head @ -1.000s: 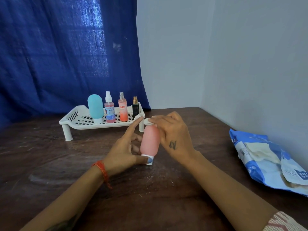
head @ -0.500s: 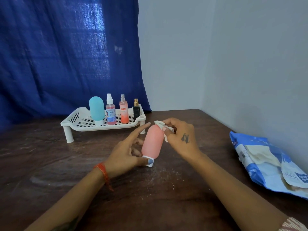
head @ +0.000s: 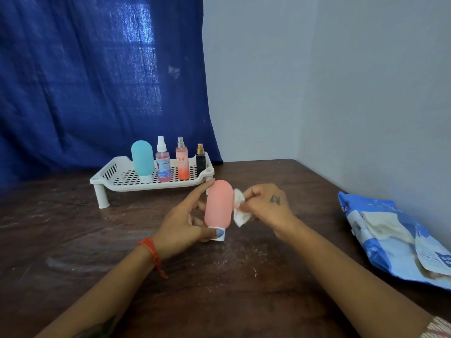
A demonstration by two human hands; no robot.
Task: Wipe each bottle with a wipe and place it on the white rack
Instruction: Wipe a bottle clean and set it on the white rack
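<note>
Pink and rounded, the pink bottle (head: 219, 203) is standing cap-down at the desk's (head: 73, 240) centre, my left hand (head: 181, 226) pinching it: thumb on the white cap, forefinger stretching up its side. My right hand (head: 267, 207) is at three o'clock of it, its grip pinching a crumpled wipe (head: 240, 211) against the bottle's flank. At eleven o'clock the white rack (head: 117, 178) is carrying four bottles upright. A blue wipe packet (head: 380, 235) is lying at three o'clock.
</note>
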